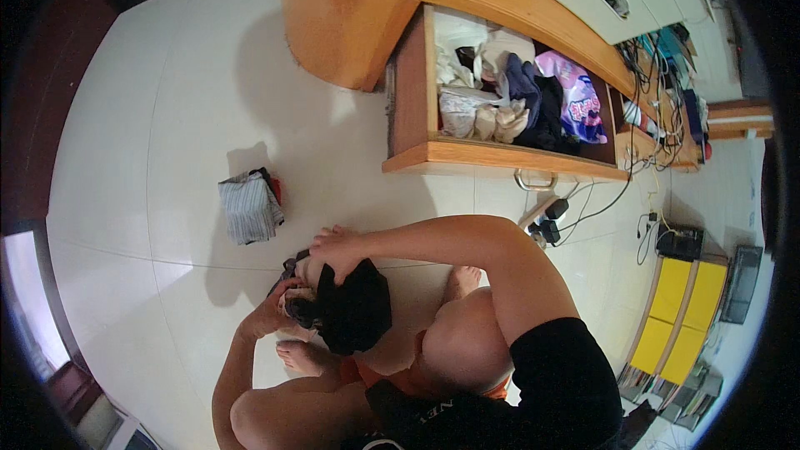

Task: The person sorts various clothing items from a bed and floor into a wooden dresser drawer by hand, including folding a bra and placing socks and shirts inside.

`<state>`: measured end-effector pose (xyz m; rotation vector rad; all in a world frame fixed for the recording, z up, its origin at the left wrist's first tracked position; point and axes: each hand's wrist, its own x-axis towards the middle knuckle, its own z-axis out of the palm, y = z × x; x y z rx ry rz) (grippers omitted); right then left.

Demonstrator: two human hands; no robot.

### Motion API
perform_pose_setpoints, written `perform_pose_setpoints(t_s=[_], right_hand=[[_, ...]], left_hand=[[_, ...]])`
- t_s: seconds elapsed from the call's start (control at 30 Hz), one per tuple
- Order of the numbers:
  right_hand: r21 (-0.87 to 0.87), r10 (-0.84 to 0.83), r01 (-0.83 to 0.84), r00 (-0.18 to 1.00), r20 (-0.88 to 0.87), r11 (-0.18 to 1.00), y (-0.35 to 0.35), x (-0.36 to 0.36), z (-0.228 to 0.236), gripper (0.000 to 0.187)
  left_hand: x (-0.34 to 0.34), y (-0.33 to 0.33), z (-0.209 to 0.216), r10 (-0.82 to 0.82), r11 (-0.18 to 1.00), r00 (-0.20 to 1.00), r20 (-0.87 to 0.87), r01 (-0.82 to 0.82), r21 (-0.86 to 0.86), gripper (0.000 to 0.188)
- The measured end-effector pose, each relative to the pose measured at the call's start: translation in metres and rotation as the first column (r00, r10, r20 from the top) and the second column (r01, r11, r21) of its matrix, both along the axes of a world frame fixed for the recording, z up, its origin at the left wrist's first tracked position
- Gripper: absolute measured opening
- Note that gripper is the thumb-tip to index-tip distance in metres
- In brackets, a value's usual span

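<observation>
My right hand (333,246) reaches across from a bent elbow, fingers curled down and closed over the top of a black garment (354,312) that hangs beneath them above my crossed legs, while my left hand (279,304) comes up from below with fingers bent shut on the same cloth's left edge. The cloth bunched between my hands hides my left fingertips and its shape is hard to make out. Beyond my fingers lie a folded striped cloth (248,208) on the floor (167,117) and an open wooden drawer (500,154) stuffed with clothes.
</observation>
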<state>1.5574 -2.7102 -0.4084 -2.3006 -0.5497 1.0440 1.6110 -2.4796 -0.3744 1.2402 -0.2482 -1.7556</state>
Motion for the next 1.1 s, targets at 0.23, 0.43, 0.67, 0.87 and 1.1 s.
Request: perform_pose_setpoints(t_s=[0.23,0.43,0.67,0.87,1.1], right_hand=[[0.318,-0.024,0.116,0.96,-0.28,0.941,0.019,-0.031,0.039,0.035],[0.585,-0.173,0.357,0.922,-0.347,0.728,-0.042,-0.024,0.115,0.032],[0.776,-0.433,0.333,0.897,-0.087,0.536,-0.186,-0.024,0.264,0.051],[0.693,-0.641,0.705,0.603,-0.475,0.15,-0.271,-0.027,0.266,0.053],[0.339,-0.922,0.933,0.235,-0.309,0.124,-0.358,-0.016,0.171,0.049]], left_hand=[[0.005,0.017,0.02,0.085,0.995,0.994,-0.071,-0.082,0.051,0.089],[0.048,0.02,0.064,0.0,0.999,1.0,0.019,0.001,-0.048,0.067],[0.095,-0.035,0.151,-0.08,0.987,0.995,0.056,0.087,-0.134,0.083],[0.087,-0.155,0.194,-0.348,0.783,0.932,0.096,0.346,-0.517,0.085],[0.036,-0.275,0.24,-0.385,0.659,0.887,0.254,0.457,-0.597,0.103]])
